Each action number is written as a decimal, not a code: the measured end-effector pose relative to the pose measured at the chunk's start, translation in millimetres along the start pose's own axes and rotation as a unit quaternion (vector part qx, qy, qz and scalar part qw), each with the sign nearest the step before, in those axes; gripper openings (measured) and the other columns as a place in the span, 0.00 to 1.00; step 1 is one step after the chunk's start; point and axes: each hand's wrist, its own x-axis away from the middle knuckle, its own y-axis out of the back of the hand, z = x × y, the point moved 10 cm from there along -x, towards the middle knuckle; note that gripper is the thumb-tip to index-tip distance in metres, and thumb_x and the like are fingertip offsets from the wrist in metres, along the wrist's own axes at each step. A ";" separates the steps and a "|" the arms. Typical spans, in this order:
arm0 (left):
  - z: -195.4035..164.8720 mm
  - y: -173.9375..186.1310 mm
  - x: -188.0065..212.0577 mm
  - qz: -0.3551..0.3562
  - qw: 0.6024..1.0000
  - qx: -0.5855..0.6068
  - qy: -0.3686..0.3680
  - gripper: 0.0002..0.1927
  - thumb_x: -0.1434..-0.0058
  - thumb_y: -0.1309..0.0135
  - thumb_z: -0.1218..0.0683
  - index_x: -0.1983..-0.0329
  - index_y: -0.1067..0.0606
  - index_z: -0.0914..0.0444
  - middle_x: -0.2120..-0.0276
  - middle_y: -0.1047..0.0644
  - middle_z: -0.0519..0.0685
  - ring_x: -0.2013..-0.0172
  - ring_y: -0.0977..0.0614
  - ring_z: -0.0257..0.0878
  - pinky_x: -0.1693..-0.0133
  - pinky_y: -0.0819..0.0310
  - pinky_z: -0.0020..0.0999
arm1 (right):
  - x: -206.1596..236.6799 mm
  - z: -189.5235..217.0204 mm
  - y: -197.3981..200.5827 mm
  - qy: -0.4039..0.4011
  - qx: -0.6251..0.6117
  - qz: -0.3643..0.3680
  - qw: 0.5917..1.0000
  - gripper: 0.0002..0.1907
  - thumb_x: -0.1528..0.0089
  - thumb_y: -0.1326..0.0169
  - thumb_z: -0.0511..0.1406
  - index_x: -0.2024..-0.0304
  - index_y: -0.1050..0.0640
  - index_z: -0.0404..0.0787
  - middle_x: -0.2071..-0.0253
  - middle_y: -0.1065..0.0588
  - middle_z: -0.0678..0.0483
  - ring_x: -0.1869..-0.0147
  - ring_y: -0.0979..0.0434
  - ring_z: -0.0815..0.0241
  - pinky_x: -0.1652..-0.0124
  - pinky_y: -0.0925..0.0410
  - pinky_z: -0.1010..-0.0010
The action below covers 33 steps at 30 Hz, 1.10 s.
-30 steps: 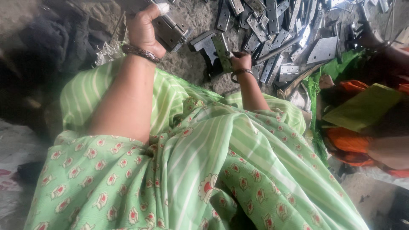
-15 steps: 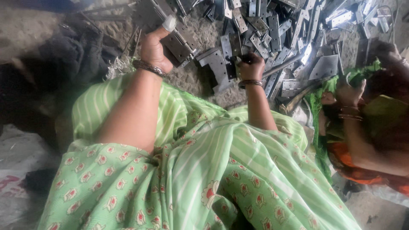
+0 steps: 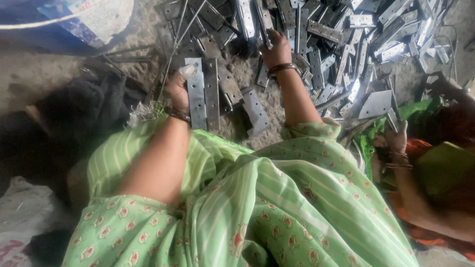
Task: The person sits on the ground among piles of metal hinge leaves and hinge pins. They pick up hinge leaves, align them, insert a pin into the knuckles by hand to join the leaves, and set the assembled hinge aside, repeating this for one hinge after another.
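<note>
My left hand (image 3: 178, 89) grips a long grey metal hinge (image 3: 203, 94) that hangs open, its two leaves side by side. My right hand (image 3: 277, 49) reaches further out into a heap of loose metal hinges (image 3: 341, 44) on the ground, fingers closed around a thin metal piece (image 3: 262, 24). Both wrists wear bangles. My green patterned garment (image 3: 277, 207) fills the lower part of the view.
Another person's hand (image 3: 396, 143) and arm in orange and green cloth sit at the right. Thin metal rods (image 3: 173, 44) lie at upper left by a blue and white sack (image 3: 84, 20). Dark cloth (image 3: 79, 109) lies to the left on dusty ground.
The view has tilted so more of the hinge heap shows. My left hand lowered with the hinge, which now hangs open. My right hand moved further up into the heap.
</note>
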 end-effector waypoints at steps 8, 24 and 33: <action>2.0 -3.8 -14.5 0.000 0.999 0.045 -0.007 0.19 0.41 0.43 0.50 0.54 0.23 0.69 0.66 0.19 0.54 0.68 0.17 0.45 0.65 0.20 0.38 | -22.3 2.0 -42.8 0.044 0.311 0.110 0.943 0.46 0.41 0.37 0.49 0.30 0.41 0.33 0.38 0.35 0.30 0.34 0.38 0.32 0.38 0.38 0.48; 4.6 2.2 5.4 -0.013 1.000 -0.004 0.020 0.19 0.45 0.35 0.55 0.53 0.26 0.63 0.62 0.21 0.50 0.64 0.16 0.43 0.60 0.16 0.38 | 1.1 -32.5 -10.1 -0.074 0.155 0.000 0.985 0.25 0.45 0.34 0.39 0.50 0.26 0.36 0.48 0.27 0.38 0.42 0.29 0.35 0.46 0.31 0.51; 2.7 -8.4 2.2 -0.045 0.996 -0.017 0.071 0.20 0.46 0.33 0.59 0.51 0.25 0.67 0.61 0.20 0.52 0.62 0.16 0.45 0.59 0.16 0.41 | 28.6 -63.2 5.1 -0.240 0.028 -0.033 0.970 0.25 0.57 0.28 0.37 0.58 0.20 0.38 0.57 0.19 0.45 0.51 0.18 0.48 0.52 0.27 0.63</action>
